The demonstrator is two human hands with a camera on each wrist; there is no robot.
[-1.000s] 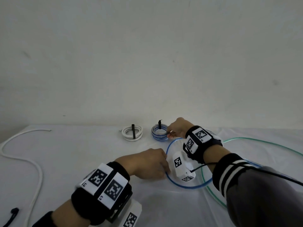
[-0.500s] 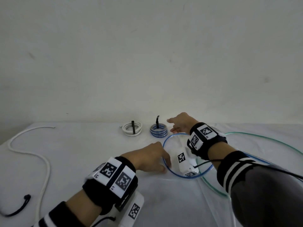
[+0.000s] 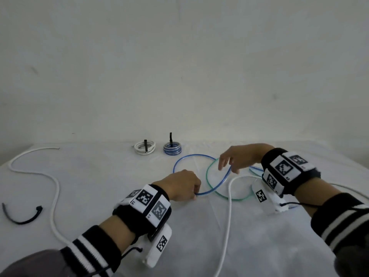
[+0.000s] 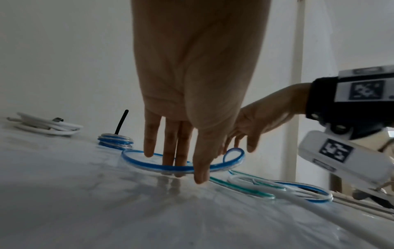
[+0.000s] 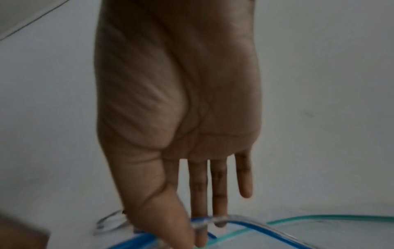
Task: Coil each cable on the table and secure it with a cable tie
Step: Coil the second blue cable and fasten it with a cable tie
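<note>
A loose blue cable [image 3: 190, 156] lies in one wide loop on the white table [image 3: 99, 186]. My left hand [image 3: 194, 194] pinches the loop's near side between thumb and fingers; the left wrist view shows the blue cable [image 4: 149, 164] running behind the thumb. My right hand [image 3: 227, 168] holds the loop's right side, where the blue cable [image 5: 251, 224] crosses the fingers behind the thumb and lifts a little. A green cable [image 3: 207, 176] and a white cable [image 3: 229, 200] lie loose under and beside it. A black cable tie [image 3: 20, 219] lies at the left.
Two tied coils stand at the back: a white coil [image 3: 144, 149] and a blue coil [image 3: 172, 150], each with a black tie sticking up. A thick white cord [image 3: 55, 186] snakes down the left side. The wall rises just behind the table.
My right hand has come away from the blue coil at the back and moved right, now holding the blue loop's right side. The left hand keeps its pinch.
</note>
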